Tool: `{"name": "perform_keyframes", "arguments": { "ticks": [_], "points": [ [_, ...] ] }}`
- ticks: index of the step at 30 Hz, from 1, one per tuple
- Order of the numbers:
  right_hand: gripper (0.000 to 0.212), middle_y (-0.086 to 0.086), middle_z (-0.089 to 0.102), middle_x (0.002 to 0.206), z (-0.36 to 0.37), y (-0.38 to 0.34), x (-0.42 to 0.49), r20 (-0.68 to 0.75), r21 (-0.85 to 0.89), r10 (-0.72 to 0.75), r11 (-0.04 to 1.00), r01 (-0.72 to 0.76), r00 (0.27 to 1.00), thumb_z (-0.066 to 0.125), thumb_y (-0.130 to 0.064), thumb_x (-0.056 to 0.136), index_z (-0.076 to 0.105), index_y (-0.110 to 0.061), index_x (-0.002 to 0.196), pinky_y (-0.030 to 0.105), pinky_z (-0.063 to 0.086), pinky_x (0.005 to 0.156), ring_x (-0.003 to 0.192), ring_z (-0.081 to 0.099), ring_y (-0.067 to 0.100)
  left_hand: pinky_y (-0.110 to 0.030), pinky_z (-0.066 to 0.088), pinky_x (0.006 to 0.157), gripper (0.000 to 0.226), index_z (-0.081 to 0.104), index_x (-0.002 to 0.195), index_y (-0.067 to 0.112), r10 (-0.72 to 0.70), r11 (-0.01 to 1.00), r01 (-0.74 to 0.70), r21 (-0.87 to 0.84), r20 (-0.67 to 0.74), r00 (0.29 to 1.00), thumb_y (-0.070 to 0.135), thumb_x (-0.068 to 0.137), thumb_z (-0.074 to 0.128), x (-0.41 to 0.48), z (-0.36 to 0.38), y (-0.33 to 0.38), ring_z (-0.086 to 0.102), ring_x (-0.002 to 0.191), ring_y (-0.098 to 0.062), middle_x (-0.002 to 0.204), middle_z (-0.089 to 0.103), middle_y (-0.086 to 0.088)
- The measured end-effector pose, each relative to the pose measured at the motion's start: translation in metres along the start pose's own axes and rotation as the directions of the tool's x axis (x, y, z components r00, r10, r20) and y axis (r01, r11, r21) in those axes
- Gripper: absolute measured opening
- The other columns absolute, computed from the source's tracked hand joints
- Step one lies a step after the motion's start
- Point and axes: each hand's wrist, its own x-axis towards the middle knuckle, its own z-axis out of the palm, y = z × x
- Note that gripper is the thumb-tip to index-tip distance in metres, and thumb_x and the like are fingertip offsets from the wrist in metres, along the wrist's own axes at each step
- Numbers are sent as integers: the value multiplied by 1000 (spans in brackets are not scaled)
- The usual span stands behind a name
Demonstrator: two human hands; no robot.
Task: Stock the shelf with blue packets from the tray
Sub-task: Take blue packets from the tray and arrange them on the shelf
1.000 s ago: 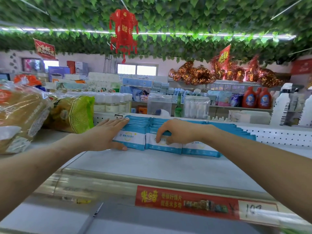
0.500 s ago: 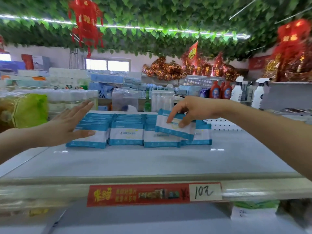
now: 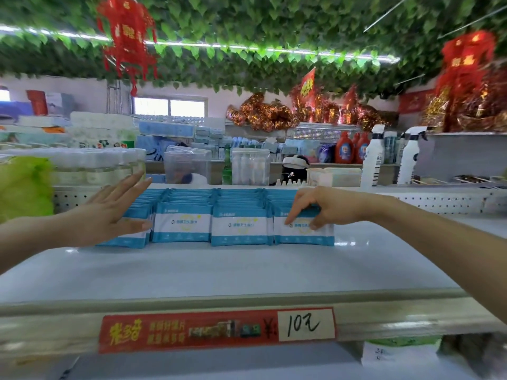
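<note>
Change: 0.5 s ago your right hand [image 3: 326, 208] held 1 packet lifted and tilted ahead of the rows. Now that front packet [image 3: 301, 238] stands upright on the shelf [image 3: 219, 270], heading the rightmost row, just right of centre frame.
Right grip: your fingers curl over the packet's top edge and the thumb lies on its face, so you are gripping it, not yet letting go.
Left grip: your left hand [image 3: 109, 215] is flat and open, fingers straight, laid against the leftmost row at centre left, much as it was.
Packets: the blue packets [image 3: 182, 226] stand in 4 rows side by side, touching, in mid frame above the red price strip [image 3: 216, 329].
Tray: not in view.
Meaning: I judge this packet placed. What remains is to release it and go back to the tray for more.
Risk: the packets look thin and stand on edge, so the front one may tip forward as you let go. Ease your fingers off.
</note>
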Motion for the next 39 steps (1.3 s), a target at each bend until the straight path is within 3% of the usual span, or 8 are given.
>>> {"name": "perform_keyframes", "arguments": {
  "ticks": [5, 8, 15, 21, 25, 29, 33, 39],
  "points": [
    [53, -14, 41, 126, 6, 2, 7, -57, -98, -28, 995, 22, 998, 75, -2, 88, 70, -47, 115, 25, 45, 105, 123, 44, 14, -34, -9, 125, 109, -21, 153, 56, -77, 997, 78, -5, 112, 991, 103, 67, 26, -6, 2, -13, -25, 151, -1, 160, -33, 27],
    [52, -16, 39, 126, 7, 3, 6, -86, -92, -40, 995, 32, 995, 76, -4, 87, 71, -49, 112, 17, 44, 97, 122, 43, 12, -38, -8, 127, 117, -19, 155, 53, -110, 994, 110, 3, 120, 987, 107, 60, 23, -13, 0, -19, -22, 153, -6, 160, -33, 26],
    [49, -20, 48, 127, -14, -43, 24, -149, -57, -171, 985, 165, 974, 77, -12, 88, 69, -55, 110, 17, 40, 84, 105, 52, -1, -43, -5, 128, 101, -24, 150, 59, -250, 966, 257, -19, 158, 955, 92, 78, 39, -43, -15, -35, -19, 157, -16, 161, -33, 25],
    [34, -18, 55, 120, 21, -146, 109, -146, -9, -409, 911, 412, 901, 70, -18, 96, 69, -42, 120, 22, 45, 88, 106, 56, 1, -38, -5, 128, 131, -15, 162, 39, -328, 943, 332, -14, 122, 937, 108, 58, 24, -95, -13, -54, -20, 156, -10, 165, -27, 18],
    [35, -9, 54, 125, 58, -213, 167, -114, -97, -487, 873, 478, 866, 67, -23, 98, 65, -31, 132, 29, 41, 104, 114, 51, 8, -43, -1, 129, 114, -6, 164, 34, -461, 873, 462, -156, 45, 886, 91, 74, 36, -112, -8, -51, -15, 158, -14, 171, -18, 9],
    [38, -1, 53, 121, 80, -250, 203, -106, -171, -488, 867, 468, 866, 70, -31, 94, 65, -29, 132, 41, 40, 105, 115, 48, 18, -42, -3, 128, 103, -6, 165, 30, -458, 885, 458, -86, 15, 889, 80, 85, 34, -112, -11, -44, -16, 158, -15, 172, -16, 7],
    [45, 1, 51, 119, 87, -266, 218, -94, -299, -472, 853, 427, 877, 78, -29, 86, 63, -33, 128, 38, 41, 97, 113, 46, 20, -49, -4, 129, 95, -8, 165, 30, -415, 910, 414, 36, 67, 907, 79, 93, 31, -112, -5, -45, -19, 157, -15, 171, -18, 7],
    [39, -11, 55, 125, 79, -274, 222, -9, -155, -454, 881, 447, 891, 80, -17, 84, 68, -36, 115, 35, 41, 103, 115, 51, 13, -53, -3, 128, 102, -4, 165, 31, -392, 920, 384, 80, 141, 909, 87, 84, 21, -107, -5, -44, -14, 158, -15, 173, -10, 7]
  ]
}}
